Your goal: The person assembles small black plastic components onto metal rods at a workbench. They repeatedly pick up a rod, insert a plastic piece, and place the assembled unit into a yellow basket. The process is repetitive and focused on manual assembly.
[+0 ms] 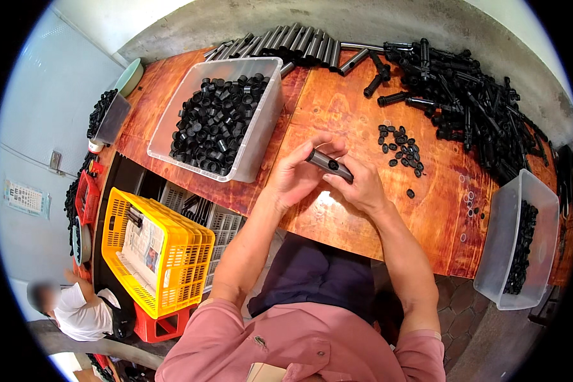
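Note:
Over the near edge of the table, a short dark grey tube (325, 162) with a small round hole in its side is held between my two hands, slightly tilted. My left hand (291, 175) curls around its left end, its fingers partly behind the tube. At the other end my right hand (367, 187) grips it, thumb along the near side. Just beyond my right hand lie several small black oval pieces (402, 148), loose on the wood. To the left stands a clear plastic bin (261, 151) full of short black caps.
Grey tubes (293, 41) are stacked along the back wall. Black tubular parts (468, 95) are heaped at the back right. A clear bin (490, 264) of black pieces and thin rings (470, 196) are at right. A yellow crate (162, 305) stands lower left, near another person (83, 312).

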`<state>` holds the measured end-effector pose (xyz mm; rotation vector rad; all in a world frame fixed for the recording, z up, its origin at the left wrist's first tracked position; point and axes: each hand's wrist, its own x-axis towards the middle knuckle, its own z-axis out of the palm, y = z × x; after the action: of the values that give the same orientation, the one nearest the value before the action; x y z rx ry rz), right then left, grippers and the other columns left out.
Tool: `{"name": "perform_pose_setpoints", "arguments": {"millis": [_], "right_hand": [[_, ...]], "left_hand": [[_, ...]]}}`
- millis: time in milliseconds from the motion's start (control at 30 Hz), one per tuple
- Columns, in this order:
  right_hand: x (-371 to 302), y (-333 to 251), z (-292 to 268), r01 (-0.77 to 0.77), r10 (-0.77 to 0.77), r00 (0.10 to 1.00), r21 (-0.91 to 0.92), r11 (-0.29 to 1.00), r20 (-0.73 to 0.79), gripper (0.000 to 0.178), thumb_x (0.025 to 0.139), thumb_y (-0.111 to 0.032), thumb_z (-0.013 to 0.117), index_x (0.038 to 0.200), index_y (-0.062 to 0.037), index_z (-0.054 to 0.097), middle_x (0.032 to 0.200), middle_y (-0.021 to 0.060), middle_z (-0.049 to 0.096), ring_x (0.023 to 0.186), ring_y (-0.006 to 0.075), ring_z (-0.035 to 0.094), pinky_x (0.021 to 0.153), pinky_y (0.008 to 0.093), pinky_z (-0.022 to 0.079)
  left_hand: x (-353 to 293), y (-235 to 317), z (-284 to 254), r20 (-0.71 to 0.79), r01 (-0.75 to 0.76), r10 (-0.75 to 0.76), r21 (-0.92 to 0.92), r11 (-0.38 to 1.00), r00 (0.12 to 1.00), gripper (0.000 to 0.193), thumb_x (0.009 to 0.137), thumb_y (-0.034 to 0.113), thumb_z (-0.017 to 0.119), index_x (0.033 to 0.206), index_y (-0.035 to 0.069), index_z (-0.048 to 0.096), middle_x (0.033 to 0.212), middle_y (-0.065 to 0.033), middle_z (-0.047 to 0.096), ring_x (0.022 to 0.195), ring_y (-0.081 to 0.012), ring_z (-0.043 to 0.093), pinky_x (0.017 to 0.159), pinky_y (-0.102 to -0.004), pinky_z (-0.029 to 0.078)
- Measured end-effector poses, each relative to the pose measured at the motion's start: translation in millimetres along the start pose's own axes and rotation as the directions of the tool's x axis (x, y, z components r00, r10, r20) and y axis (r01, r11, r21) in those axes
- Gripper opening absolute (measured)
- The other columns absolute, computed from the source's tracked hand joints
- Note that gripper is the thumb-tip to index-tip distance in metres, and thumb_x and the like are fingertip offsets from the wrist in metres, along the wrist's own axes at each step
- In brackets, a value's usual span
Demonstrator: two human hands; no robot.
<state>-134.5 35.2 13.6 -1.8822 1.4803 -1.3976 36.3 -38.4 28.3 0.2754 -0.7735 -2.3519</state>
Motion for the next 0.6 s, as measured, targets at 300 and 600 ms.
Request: {"name": "perform_pose_setpoints", "arguments": {"millis": [300, 600], "right_hand": [[1.3, 0.9, -5.7, -0.235, 0.136, 0.924, 0.251, 0.939, 0.357, 0.036, 0.083, -0.024, 0.075, 0.112, -0.0022, 0.068, 0.083, 0.0187, 0.070, 0.075, 0.0325, 0.071, 0.070, 0.0404, 0.054], [-8.2, -14.3, 16.8, 0.056, -0.108, 0.980, -0.289, 0.956, -0.166, 0.033, 0.084, -0.028, 0.076, 0.100, -0.0011, 0.064, 0.073, 0.0161, 0.068, 0.060, 0.0330, 0.068, 0.053, 0.0409, 0.053]], "left_hand": [[-8.9, 9.1, -0.4, 0.141, 0.110, -0.116, 0.053, 0.993, 0.983, 0.040, 0.092, 0.037, 0.066, 0.123, 0.012, 0.066, 0.140, -0.0201, 0.056, 0.139, -0.0374, 0.043, 0.115, -0.0527, 0.033], [-5.5, -12.0, 27.3, -0.045, -0.103, 0.102, -0.037, 0.994, 0.994, 0.030, 0.102, 0.031, 0.051, 0.106, 0.007, 0.068, 0.100, -0.0120, 0.071, 0.132, -0.0374, 0.052, 0.113, -0.0529, 0.036]]}}
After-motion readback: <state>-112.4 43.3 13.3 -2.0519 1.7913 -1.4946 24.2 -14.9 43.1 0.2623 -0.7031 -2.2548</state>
